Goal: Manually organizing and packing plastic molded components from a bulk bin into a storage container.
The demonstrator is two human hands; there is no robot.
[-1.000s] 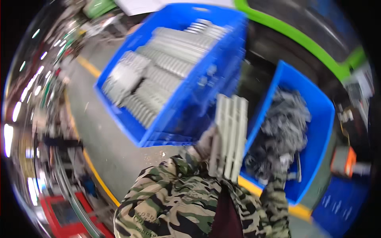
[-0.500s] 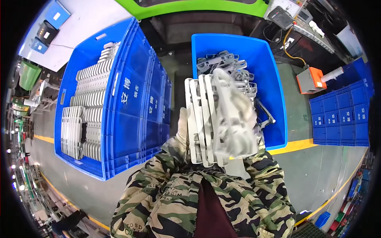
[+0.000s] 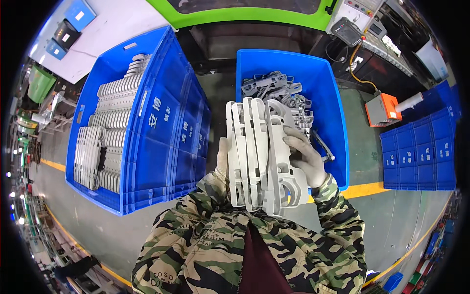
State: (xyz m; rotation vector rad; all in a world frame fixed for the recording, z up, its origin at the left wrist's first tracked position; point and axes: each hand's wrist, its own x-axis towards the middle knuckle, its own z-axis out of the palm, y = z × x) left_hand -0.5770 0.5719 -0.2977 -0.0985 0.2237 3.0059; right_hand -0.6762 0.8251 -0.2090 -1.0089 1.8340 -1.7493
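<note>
Several long light-grey moulded plastic parts (image 3: 246,152) stand on edge, side by side, in front of my chest. My left hand (image 3: 222,161), in a pale glove, supports the stack from its left side; most of its fingers are hidden behind the parts. On the right, my gloved right hand (image 3: 308,157) grips the outermost plastic part (image 3: 281,161), fingers curled over its outer face. That part has an open, ribbed side and lies against the others at a slight angle.
A tall blue crate (image 3: 166,127) at left holds rows of similar grey parts (image 3: 116,103). Beyond my hands, a blue bin (image 3: 335,132) contains loose grey parts (image 3: 267,84). Folded blue crates (image 3: 418,159) and an orange box (image 3: 383,109) stand at right, a green-framed machine (image 3: 245,18) ahead.
The outermost part, blurred by motion before, now rests against the stack and shows clearly. My right hand has come into plain view at its right side. The view has shifted slightly.
</note>
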